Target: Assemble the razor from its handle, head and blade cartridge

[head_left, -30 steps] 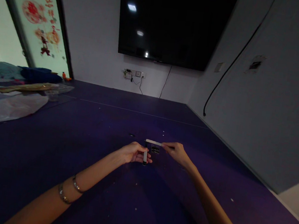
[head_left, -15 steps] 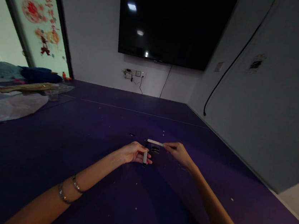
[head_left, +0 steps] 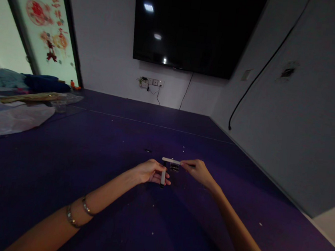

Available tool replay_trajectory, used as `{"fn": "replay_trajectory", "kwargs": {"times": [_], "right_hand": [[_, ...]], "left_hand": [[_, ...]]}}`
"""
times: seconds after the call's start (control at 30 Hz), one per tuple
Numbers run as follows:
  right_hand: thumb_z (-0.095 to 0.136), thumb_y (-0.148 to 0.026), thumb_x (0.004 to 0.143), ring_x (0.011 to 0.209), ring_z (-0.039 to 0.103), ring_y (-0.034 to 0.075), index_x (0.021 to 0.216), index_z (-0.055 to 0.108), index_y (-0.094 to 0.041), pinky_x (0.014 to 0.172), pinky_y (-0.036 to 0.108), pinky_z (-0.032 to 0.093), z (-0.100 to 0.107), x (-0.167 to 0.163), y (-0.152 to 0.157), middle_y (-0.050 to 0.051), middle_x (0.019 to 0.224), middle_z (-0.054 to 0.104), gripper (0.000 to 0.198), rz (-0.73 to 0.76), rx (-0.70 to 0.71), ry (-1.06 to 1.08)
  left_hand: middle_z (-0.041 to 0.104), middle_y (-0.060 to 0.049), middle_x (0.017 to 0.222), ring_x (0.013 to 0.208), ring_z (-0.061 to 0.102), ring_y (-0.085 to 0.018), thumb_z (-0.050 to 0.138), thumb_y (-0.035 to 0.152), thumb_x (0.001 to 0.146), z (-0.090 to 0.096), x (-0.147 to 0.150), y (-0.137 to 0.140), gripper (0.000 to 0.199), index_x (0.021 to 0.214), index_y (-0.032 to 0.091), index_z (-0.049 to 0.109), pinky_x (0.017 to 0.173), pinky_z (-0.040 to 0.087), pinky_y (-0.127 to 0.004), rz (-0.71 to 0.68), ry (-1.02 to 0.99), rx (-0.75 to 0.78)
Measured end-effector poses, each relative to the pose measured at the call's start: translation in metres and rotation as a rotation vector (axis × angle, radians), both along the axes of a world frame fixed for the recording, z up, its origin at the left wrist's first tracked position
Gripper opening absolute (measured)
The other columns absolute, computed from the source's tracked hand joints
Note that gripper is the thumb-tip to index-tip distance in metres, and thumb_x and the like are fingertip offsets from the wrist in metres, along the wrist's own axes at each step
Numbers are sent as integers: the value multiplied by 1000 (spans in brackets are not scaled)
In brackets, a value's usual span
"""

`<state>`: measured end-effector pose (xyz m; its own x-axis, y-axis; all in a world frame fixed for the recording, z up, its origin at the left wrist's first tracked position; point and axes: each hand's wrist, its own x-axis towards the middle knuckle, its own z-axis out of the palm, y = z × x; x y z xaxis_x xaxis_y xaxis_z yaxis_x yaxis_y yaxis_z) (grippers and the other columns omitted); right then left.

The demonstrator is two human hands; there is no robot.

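Observation:
My left hand (head_left: 150,172) pinches a slim grey-white stick with dark ends (head_left: 163,177), held upright between thumb and fingers. Its exact kind is too small to make out. In my right hand (head_left: 196,169), thumb and fingers grip one end of a flat pale stick with a rounded tip (head_left: 171,160). This flat stick lies nearly level across the top of the upright one; I cannot tell whether they touch. Just behind the hands sits a small dark, shiny piece (head_left: 174,168) on the purple surface (head_left: 108,223).
A small black piece (head_left: 148,150) lies beyond my left hand, with white specks scattered around. Clothes (head_left: 47,83) and a pale plastic sheet (head_left: 19,120) are heaped at far left. A television (head_left: 196,28) hangs on the wall; a black cable (head_left: 259,73) runs down at right.
My right hand has shifted slightly left, and the flat stick's tip now reaches a little farther past the upright stick. My left hand has stayed almost still.

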<state>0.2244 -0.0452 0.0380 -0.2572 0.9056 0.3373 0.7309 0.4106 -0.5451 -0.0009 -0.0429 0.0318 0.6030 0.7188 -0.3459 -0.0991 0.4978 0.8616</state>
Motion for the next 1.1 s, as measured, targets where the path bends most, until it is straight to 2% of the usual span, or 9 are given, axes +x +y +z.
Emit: {"fn": "replay_trajectory", "kwargs": {"times": [0.1, 0.23, 0.33, 0.47, 0.6, 0.73, 0.87, 1.0, 1.1], "right_hand": [[47, -40, 79, 66, 62, 21, 84, 73, -24, 57, 26, 42, 1, -2, -1, 2, 69, 70, 31, -56, 36, 4], [47, -39, 79, 65, 63, 21, 81, 73, -23, 57, 26, 42, 2, -4, -2, 1, 70, 71, 31, -3, 5, 11], [48, -40, 78, 66, 62, 21, 82, 73, -23, 56, 26, 42, 2, -4, -2, 2, 69, 71, 31, -55, 26, 28], [47, -41, 79, 62, 61, 20, 81, 73, -22, 55, 26, 41, 0, -2, 0, 1, 66, 69, 33, -11, -22, 34], [49, -42, 77, 61, 60, 20, 81, 73, -22, 55, 26, 41, -3, 2, 2, 1, 62, 68, 32, -63, -7, 71], [47, -43, 78, 59, 58, 18, 76, 73, -20, 54, 25, 39, -5, 5, 3, 1, 60, 66, 34, 11, -57, 88], [47, -43, 78, 58, 56, 17, 76, 73, -19, 53, 24, 37, -3, 6, 2, 1, 59, 64, 35, -63, -41, 67], [46, -44, 78, 57, 54, 15, 74, 72, -17, 53, 23, 36, 0, 6, 1, 1, 58, 62, 37, 14, -102, 77], [47, -43, 77, 57, 53, 15, 76, 72, -15, 54, 23, 37, 1, 7, 1, 1, 58, 62, 37, -25, -88, 102]], "left_hand": [[66, -12, 69, 63, 68, -24, 56, 12, 75, -1, 0, 0, 5, 77, 7, 55, 63, 52, -35, -6, 2, -4], [67, -12, 70, 63, 68, -24, 59, 13, 74, -3, 0, 1, 8, 78, 7, 54, 64, 52, -36, -36, -21, 11], [66, -12, 70, 64, 67, -25, 57, 12, 74, -3, 0, 1, 6, 78, 8, 54, 64, 52, -37, -32, -14, 8], [66, -12, 72, 64, 68, -25, 54, 11, 75, -1, 0, 0, 5, 79, 7, 55, 64, 52, -37, -25, 13, 7], [66, -12, 71, 64, 67, -26, 57, 12, 74, 0, 0, -1, 9, 80, 7, 54, 61, 52, -36, -32, 9, 9], [66, -11, 71, 64, 67, -26, 56, 12, 74, 1, 0, -2, 8, 80, 8, 53, 59, 52, -35, -33, 17, 20], [66, -11, 71, 63, 67, -26, 56, 13, 74, 0, -1, -1, 9, 81, 8, 53, 61, 52, -36, -27, 30, 24], [65, -11, 72, 64, 67, -26, 56, 13, 74, -1, -1, 0, 10, 82, 8, 51, 65, 51, -40, -35, 16, 39], [65, -10, 71, 63, 67, -26, 56, 12, 74, -1, -1, 1, 11, 82, 7, 50, 65, 50, -40, -29, 30, 28]]}}
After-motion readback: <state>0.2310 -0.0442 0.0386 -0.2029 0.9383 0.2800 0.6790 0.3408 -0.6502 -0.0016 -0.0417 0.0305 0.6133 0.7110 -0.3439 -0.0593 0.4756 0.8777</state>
